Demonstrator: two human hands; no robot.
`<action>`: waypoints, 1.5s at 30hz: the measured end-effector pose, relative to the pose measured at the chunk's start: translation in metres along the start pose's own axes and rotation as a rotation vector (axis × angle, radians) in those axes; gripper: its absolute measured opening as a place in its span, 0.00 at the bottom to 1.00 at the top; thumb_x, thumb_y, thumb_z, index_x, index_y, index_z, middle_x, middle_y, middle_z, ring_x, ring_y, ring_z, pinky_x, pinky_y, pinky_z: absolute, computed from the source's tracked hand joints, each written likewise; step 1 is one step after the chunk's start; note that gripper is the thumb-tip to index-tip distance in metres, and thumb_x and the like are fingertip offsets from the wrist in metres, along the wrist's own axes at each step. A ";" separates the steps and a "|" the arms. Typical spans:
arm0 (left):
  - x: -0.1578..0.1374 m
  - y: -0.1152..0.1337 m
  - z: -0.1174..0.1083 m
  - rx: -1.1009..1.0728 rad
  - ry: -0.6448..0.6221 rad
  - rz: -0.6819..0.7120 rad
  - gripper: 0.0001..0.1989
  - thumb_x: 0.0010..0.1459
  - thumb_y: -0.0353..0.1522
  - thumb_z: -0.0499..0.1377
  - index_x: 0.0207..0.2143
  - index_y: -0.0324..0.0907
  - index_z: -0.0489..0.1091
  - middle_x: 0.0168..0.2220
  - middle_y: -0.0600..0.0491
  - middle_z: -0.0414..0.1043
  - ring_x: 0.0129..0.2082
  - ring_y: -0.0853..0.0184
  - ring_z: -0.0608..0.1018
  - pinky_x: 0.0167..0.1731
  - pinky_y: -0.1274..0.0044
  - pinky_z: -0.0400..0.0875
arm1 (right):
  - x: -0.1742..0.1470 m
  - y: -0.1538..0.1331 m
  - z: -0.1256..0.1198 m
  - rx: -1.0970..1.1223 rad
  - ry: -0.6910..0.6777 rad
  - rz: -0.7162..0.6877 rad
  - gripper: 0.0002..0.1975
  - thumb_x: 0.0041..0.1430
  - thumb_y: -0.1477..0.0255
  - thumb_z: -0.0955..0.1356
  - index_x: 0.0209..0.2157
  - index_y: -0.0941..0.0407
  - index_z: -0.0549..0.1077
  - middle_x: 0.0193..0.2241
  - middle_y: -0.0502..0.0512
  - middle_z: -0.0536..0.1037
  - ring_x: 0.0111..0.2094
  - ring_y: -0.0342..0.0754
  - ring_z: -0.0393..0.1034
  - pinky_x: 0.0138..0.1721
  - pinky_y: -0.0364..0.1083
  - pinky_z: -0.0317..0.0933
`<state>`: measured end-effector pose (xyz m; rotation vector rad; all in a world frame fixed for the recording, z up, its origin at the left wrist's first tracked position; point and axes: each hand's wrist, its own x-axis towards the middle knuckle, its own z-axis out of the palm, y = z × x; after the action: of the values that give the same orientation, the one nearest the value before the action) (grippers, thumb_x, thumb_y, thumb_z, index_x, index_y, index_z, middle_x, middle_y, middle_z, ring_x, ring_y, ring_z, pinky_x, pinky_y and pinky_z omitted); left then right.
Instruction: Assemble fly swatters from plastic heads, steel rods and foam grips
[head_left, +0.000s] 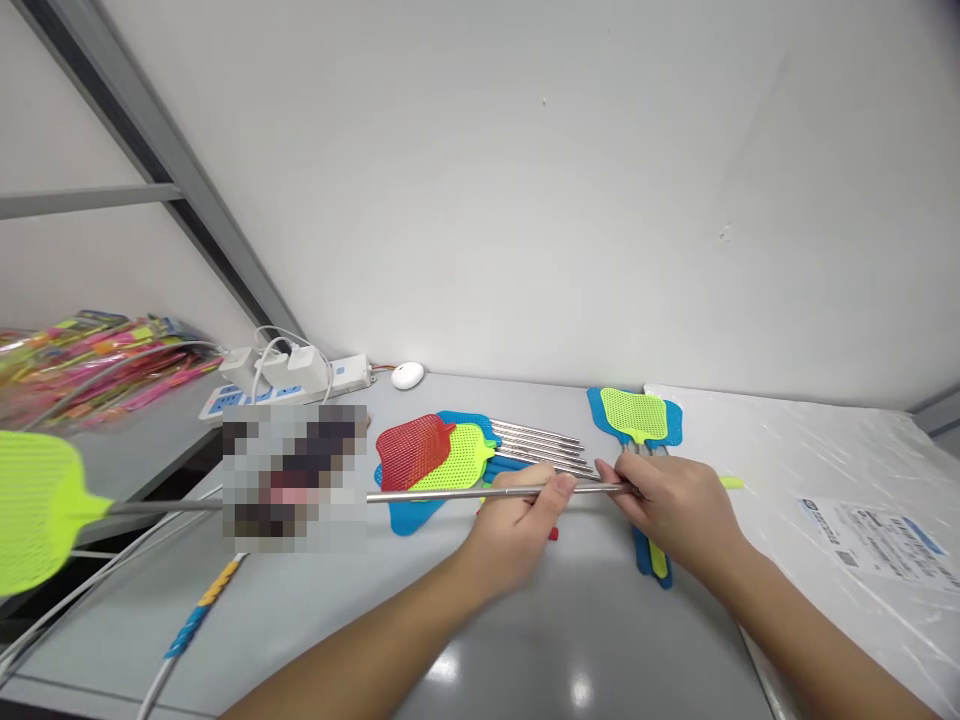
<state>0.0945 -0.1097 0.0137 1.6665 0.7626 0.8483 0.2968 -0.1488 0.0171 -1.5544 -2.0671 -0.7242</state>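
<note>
A yellow-green fly swatter with a long metal telescopic rod (435,495) stretches across the view, its perforated head (37,515) at the far left. Both hands are closed on it. My left hand (517,525) grips the rod near the middle, and my right hand (671,505) holds it further right, with a yellow-green handle end (731,482) showing past the fingers. Behind my left hand lie a red swatter (412,450), a yellow-green swatter (461,458), blue ones and several metal rods (536,438). Under and behind my right hand are stacked yellow-green and blue swatters (634,413).
A power strip (349,373) with plugged-in white adapters and a white oval case (407,375) stand at the back. Colourful bagged items (150,365) lie at left. A wrapped white package with a label (874,535) covers the right side. A cable (191,630) crosses the grey table (360,610).
</note>
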 end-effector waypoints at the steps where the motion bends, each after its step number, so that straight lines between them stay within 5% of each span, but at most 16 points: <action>1: 0.002 -0.001 -0.004 -0.040 0.025 -0.009 0.23 0.64 0.47 0.48 0.21 0.43 0.52 0.20 0.58 0.51 0.22 0.71 0.57 0.24 0.77 0.53 | -0.002 0.005 0.000 0.001 -0.010 0.016 0.20 0.65 0.67 0.62 0.19 0.55 0.60 0.13 0.44 0.62 0.15 0.39 0.53 0.21 0.43 0.39; 9: 0.018 -0.008 -0.023 -0.316 0.245 0.011 0.23 0.64 0.45 0.52 0.21 0.43 0.52 0.19 0.60 0.46 0.20 0.73 0.53 0.22 0.78 0.52 | -0.012 0.042 0.009 -0.012 -0.134 0.249 0.21 0.64 0.61 0.61 0.20 0.55 0.57 0.14 0.44 0.64 0.17 0.41 0.53 0.22 0.41 0.40; 14: 0.026 0.001 -0.040 -0.509 0.404 0.058 0.25 0.66 0.44 0.46 0.18 0.42 0.53 0.16 0.60 0.46 0.17 0.73 0.54 0.23 0.78 0.57 | -0.013 0.056 0.008 -0.045 -0.220 0.342 0.22 0.65 0.57 0.59 0.20 0.55 0.58 0.15 0.46 0.65 0.18 0.42 0.53 0.22 0.42 0.39; 21: 0.031 0.003 -0.056 -0.455 0.535 0.160 0.24 0.66 0.43 0.47 0.18 0.41 0.54 0.17 0.59 0.48 0.18 0.74 0.56 0.22 0.79 0.59 | -0.017 0.077 0.012 -0.099 -0.284 0.453 0.21 0.64 0.58 0.57 0.21 0.54 0.60 0.16 0.47 0.68 0.18 0.42 0.53 0.23 0.43 0.38; 27: 0.032 0.000 -0.048 -0.435 0.482 0.058 0.26 0.65 0.47 0.48 0.19 0.43 0.50 0.17 0.60 0.45 0.17 0.74 0.55 0.20 0.80 0.59 | -0.018 0.072 0.013 -0.141 -0.324 0.518 0.25 0.65 0.55 0.57 0.19 0.54 0.61 0.12 0.48 0.63 0.16 0.42 0.48 0.23 0.44 0.36; 37: 0.022 -0.007 -0.019 -0.411 0.226 -0.147 0.25 0.62 0.54 0.46 0.24 0.44 0.52 0.18 0.62 0.48 0.16 0.75 0.54 0.18 0.80 0.55 | -0.003 0.016 0.000 -0.164 -0.376 0.449 0.25 0.65 0.54 0.57 0.18 0.54 0.58 0.11 0.47 0.59 0.15 0.42 0.41 0.22 0.44 0.34; 45: 0.024 -0.012 -0.028 -0.353 0.087 -0.150 0.27 0.63 0.53 0.45 0.21 0.42 0.53 0.18 0.60 0.47 0.17 0.74 0.51 0.19 0.80 0.49 | -0.014 0.058 0.010 -0.130 -0.326 0.387 0.26 0.65 0.53 0.56 0.19 0.54 0.59 0.12 0.47 0.62 0.16 0.41 0.46 0.22 0.43 0.36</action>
<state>0.0832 -0.0722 0.0111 1.2521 0.7390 0.8957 0.3561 -0.1392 0.0092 -2.1877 -1.8678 -0.4932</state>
